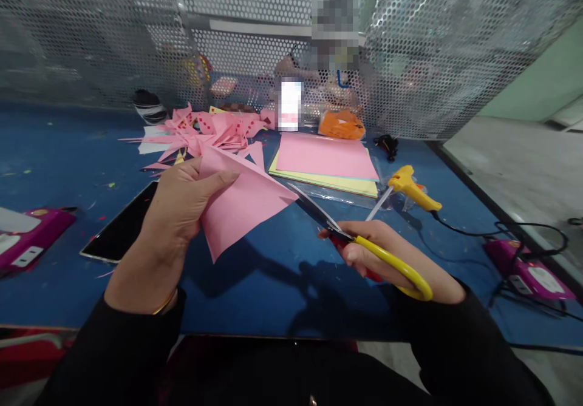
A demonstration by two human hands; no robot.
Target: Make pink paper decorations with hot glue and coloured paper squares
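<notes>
My left hand (pixel 182 203) pinches a folded sheet of pink paper (pixel 241 203) between thumb and fingers, holding it above the blue table. The paper tapers to a point on its right side. In my right hand (pixel 364 245) is a pair of scissors (pixel 392 263) with a yellow handle loop and a red part partly hidden by my fingers. The slightly parted blades point up and left, their tips close to the paper's right corner. Whether they touch it I cannot tell.
Behind lie pink paper scraps (pixel 214 130) and a stack of coloured sheets (pixel 328 157). A yellow glue gun (pixel 412 189) rests at right, its cable running to a purple power strip (pixel 532 269). A dark phone (pixel 122 227) lies left. A perforated metal screen (pixel 255 5) closes the back.
</notes>
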